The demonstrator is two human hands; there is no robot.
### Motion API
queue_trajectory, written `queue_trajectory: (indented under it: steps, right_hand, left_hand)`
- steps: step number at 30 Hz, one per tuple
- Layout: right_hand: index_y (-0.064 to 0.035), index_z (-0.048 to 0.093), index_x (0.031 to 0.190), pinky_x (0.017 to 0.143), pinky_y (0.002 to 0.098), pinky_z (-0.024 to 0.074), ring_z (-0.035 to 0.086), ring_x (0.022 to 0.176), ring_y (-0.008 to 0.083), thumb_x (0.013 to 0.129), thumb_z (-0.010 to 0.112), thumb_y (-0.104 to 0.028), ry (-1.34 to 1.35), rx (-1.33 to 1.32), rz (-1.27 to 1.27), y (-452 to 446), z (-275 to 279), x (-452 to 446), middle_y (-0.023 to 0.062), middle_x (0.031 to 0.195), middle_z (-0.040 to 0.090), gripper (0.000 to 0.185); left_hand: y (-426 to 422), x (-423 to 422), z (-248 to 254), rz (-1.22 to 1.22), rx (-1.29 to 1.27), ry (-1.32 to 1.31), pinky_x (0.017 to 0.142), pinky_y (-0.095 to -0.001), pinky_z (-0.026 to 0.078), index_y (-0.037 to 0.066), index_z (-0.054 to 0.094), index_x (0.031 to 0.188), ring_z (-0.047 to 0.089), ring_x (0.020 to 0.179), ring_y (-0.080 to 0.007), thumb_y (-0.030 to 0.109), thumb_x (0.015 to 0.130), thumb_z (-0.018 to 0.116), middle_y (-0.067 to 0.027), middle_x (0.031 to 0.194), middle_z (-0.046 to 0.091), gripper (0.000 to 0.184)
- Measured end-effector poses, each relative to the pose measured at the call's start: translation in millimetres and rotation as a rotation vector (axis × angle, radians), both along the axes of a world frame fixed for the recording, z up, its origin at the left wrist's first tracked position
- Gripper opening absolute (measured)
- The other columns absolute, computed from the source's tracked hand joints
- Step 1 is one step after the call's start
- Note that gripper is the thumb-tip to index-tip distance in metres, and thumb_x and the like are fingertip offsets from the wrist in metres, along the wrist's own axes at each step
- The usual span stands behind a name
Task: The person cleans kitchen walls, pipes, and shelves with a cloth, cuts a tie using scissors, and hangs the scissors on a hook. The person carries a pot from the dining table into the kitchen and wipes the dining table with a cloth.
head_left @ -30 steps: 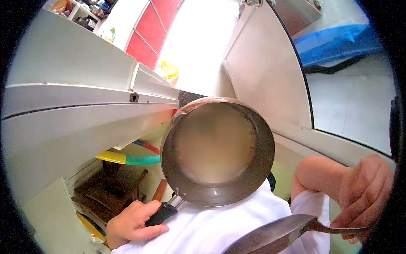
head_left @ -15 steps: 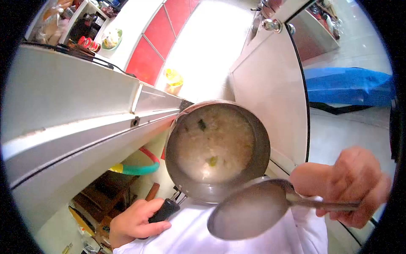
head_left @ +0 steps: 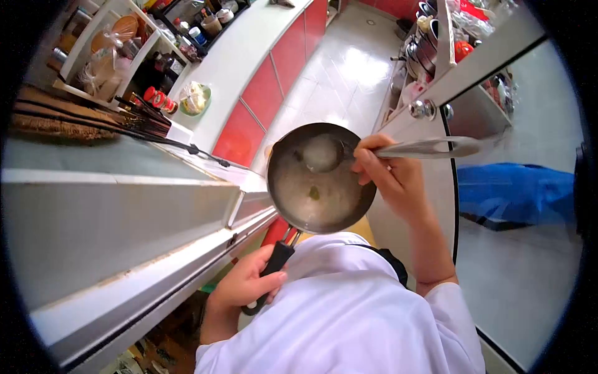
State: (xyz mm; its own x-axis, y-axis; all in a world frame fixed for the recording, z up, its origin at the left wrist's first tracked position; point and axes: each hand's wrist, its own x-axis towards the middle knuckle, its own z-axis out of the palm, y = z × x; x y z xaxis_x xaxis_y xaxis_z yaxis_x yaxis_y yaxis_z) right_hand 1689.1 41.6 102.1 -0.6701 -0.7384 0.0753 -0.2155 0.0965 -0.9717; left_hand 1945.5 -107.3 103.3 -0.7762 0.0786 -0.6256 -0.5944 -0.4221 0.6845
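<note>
A dark round pan [head_left: 287,212] with cloudy liquid and a small green piece [head_left: 314,193] in it is held in front of my body. The fingers of my left hand [head_left: 252,278] are wrapped round its black handle [head_left: 276,263]. Over the pan's right edge, my right hand [head_left: 392,177] grips a metal ladle [head_left: 430,148]. The ladle's bowl [head_left: 322,153] rests in the liquid near the pan's far side, and its handle sticks out to the right.
A white door frame [head_left: 149,268] runs close on the left. On the right stands an open door with a round knob [head_left: 422,110]. Ahead are a white counter [head_left: 224,68] with red cabinets [head_left: 261,96], a green bowl [head_left: 195,98] and a tiled floor [head_left: 321,93].
The ladle has gone from beside the pan at the lower right into the liquid, carried by my right hand. The view has shifted and shows more of the room ahead.
</note>
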Motion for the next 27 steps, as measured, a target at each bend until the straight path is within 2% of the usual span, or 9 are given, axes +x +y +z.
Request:
queue_trajectory:
  steps: [4, 6, 8, 9, 12, 14, 15, 18, 27]
  right_hand:
    - [-0.0031, 0.061, 0.088, 0.051, 0.0261, 0.0419, 0.056, 0.057, 0.0077, 0.093, 0.058, -0.018, 0.106, 0.018, -0.028, -41, -41, -41, 0.0037, 0.065, 0.060, 0.015]
    - [-0.0040, 0.064, 0.086, 0.053, 0.0276, 0.0446, 0.059, 0.056, 0.0119, 0.089, 0.062, -0.016, 0.130, 0.076, -0.042, -63, -49, -63, 0.0061, 0.064, 0.062, 0.012]
    - [-0.0064, 0.068, 0.086, 0.057, 0.0289, 0.0478, 0.062, 0.060, 0.0174, 0.084, 0.066, -0.014, 0.427, 0.004, -0.069, -84, -59, -86, 0.0074, 0.069, 0.064, 0.008]
    - [-0.0064, 0.068, 0.086, 0.057, 0.0289, 0.0478, 0.062, 0.060, 0.0174, 0.084, 0.066, -0.014, 0.434, -0.008, -0.061, -93, -65, -96, 0.0074, 0.069, 0.064, 0.008]
    - [-0.0098, 0.072, 0.086, 0.064, 0.0308, 0.0506, 0.064, 0.071, 0.0217, 0.078, 0.070, -0.014, 0.425, -0.050, -0.024, -120, -79, -136, 0.0076, 0.080, 0.063, 0.009]
    - [-0.0119, 0.072, 0.084, 0.069, 0.0329, 0.0513, 0.062, 0.081, 0.0242, 0.075, 0.073, -0.015, 0.631, 0.013, 0.005, -135, -85, -160, 0.0077, 0.089, 0.059, 0.010]
    - [-0.0129, 0.072, 0.085, 0.074, 0.0356, 0.0520, 0.060, 0.088, 0.0264, 0.071, 0.075, -0.014, 0.560, 0.048, 0.059, -144, -92, -176, 0.0080, 0.095, 0.057, 0.015]
    - [-0.0132, 0.071, 0.089, 0.075, 0.0368, 0.0526, 0.060, 0.090, 0.0266, 0.069, 0.076, -0.013, 0.589, 0.019, 0.078, -166, -100, -213, 0.0075, 0.099, 0.056, 0.020]
    - [-0.0155, 0.068, 0.107, 0.084, 0.0382, 0.0512, 0.058, 0.103, 0.0282, 0.072, 0.072, -0.005, 0.477, 0.058, 0.167, -219, -108, -312, 0.0106, 0.116, 0.054, 0.038]
  left_hand:
    - [-11, -45, -17, 0.081, -0.049, 0.047, 0.050, -0.0220, 0.043, 0.005, 0.049, 0.101, 0.051, 0.055, -0.0053, 0.013, 0.089, 0.062, 0.0016, 0.071, 0.052, 0.019]
    - [-18, -69, -30, 0.118, -0.093, 0.068, 0.049, -0.0227, 0.044, 0.005, 0.049, 0.100, 0.051, 0.053, -0.0066, 0.014, 0.090, 0.061, 0.0008, 0.070, 0.052, 0.019]
    - [-27, -93, -45, 0.164, -0.121, 0.120, 0.049, -0.0233, 0.045, 0.005, 0.049, 0.099, 0.051, 0.052, -0.0076, 0.014, 0.090, 0.061, 0.0000, 0.069, 0.053, 0.018]
    - [-33, -105, -51, 0.190, -0.103, 0.121, 0.049, -0.0235, 0.045, 0.004, 0.049, 0.099, 0.051, 0.052, -0.0081, 0.015, 0.090, 0.062, -0.0002, 0.069, 0.053, 0.019]
    - [-54, -143, -71, 0.229, -0.140, 0.138, 0.049, -0.0239, 0.046, 0.004, 0.049, 0.097, 0.051, 0.052, -0.0087, 0.015, 0.089, 0.062, -0.0007, 0.067, 0.053, 0.019]
    - [-66, -167, -76, 0.306, -0.122, 0.128, 0.049, -0.0238, 0.047, 0.004, 0.049, 0.096, 0.051, 0.051, -0.0088, 0.014, 0.089, 0.062, -0.0007, 0.067, 0.053, 0.017]
    - [-74, -180, -84, 0.334, -0.116, 0.122, 0.048, -0.0235, 0.047, 0.004, 0.050, 0.095, 0.051, 0.050, -0.0085, 0.012, 0.089, 0.060, -0.0005, 0.066, 0.053, 0.014]
    - [-98, -219, -86, 0.352, -0.103, 0.127, 0.047, -0.0228, 0.046, 0.005, 0.050, 0.094, 0.051, 0.049, -0.0080, 0.013, 0.089, 0.060, -0.0002, 0.064, 0.052, 0.014]
    - [-192, -312, -115, 0.425, -0.182, 0.185, 0.046, -0.0204, 0.047, 0.005, 0.051, 0.097, 0.051, 0.049, -0.0065, 0.017, 0.088, 0.063, 0.0000, 0.065, 0.053, 0.019]
